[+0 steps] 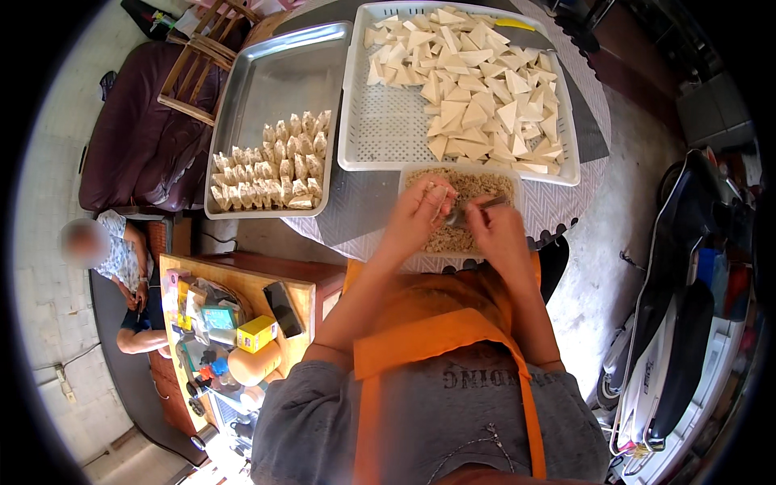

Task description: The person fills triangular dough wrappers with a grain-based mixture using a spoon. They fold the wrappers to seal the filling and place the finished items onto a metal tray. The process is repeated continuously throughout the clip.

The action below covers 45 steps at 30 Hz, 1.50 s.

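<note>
My left hand is closed around a small pale piece, mostly covered by the fingers, that looks like a tofu triangle with filling on it. Beside it, my right hand grips a metal utensil, probably a spoon, its tip near the left fingers. Both hands are over a white tub of crumbly brown filling. Beyond the tub, a white perforated basket holds many pale tofu triangles. To the left, a metal tray carries rows of filled triangles at its near end.
A yellow-handled knife lies at the basket's far right corner. The round table has a patterned cloth. At left stand a wooden side table with a phone and boxes, and a seated person. A scooter is at right.
</note>
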Motion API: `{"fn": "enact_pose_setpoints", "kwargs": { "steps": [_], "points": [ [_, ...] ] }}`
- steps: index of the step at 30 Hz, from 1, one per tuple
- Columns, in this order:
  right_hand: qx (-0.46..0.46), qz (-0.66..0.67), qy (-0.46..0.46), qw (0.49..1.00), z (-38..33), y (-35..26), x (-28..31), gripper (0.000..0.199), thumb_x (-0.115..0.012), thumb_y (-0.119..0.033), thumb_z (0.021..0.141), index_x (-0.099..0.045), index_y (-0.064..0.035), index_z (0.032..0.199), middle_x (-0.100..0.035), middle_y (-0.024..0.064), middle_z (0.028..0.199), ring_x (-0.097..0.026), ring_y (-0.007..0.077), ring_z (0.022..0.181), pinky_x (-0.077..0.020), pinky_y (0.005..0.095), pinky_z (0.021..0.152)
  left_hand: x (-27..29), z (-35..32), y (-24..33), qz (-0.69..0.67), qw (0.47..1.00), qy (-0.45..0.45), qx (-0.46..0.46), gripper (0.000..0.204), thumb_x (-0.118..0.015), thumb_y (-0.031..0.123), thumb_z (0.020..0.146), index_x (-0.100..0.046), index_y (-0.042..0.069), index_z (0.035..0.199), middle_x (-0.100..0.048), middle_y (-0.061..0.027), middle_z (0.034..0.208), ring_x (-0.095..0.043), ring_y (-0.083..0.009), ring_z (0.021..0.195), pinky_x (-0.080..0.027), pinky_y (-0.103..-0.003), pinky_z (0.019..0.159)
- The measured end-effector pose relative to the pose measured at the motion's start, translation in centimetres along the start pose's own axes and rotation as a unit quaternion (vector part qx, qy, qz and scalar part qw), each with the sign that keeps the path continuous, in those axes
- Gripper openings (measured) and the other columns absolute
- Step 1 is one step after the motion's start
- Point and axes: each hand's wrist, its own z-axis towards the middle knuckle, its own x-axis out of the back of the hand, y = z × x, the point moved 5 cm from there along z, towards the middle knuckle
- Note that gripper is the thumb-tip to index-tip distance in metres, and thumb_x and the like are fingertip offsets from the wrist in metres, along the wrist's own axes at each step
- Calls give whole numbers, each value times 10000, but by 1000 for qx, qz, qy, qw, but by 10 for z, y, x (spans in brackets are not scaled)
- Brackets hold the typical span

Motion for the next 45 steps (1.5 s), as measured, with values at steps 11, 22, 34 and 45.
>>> {"fn": "enact_pose_setpoints", "kwargs": {
  "steps": [11,22,34,45],
  "points": [
    [-173,329,23,928,-6,12,18,234,-557,-168,926,-641,47,883,-655,108,701,-663,166,629,-518,292,571,10,2,-3,-151,989,5,3,201,-437,229,1007,-532,65,943,-485,5,738,-445,-95,612,-365,-228,517],
    [-182,346,-12,920,-5,14,4,215,-543,-154,939,-645,33,910,-655,91,732,-656,143,631,-521,246,570,8,-1,8,-81,996,31,-24,248,-422,242,1012,-551,43,1081,-489,-4,766,-461,-105,643,-383,-234,558],
    [32,87,168,981,-16,-36,40,84,-599,-58,867,-644,14,867,-635,122,709,-635,213,568,-500,303,540,-20,-4,11,300,931,82,-191,193,-455,192,978,-551,26,995,-550,-147,780,-538,-293,688,-436,-387,666],
    [92,-18,103,990,-16,-17,15,69,-631,-88,825,-639,-25,800,-624,129,691,-609,313,563,-475,381,516,1,-9,8,406,868,45,-282,89,-490,83,918,-547,19,894,-534,-200,750,-553,-394,690,-444,-431,601]
  ]
}}
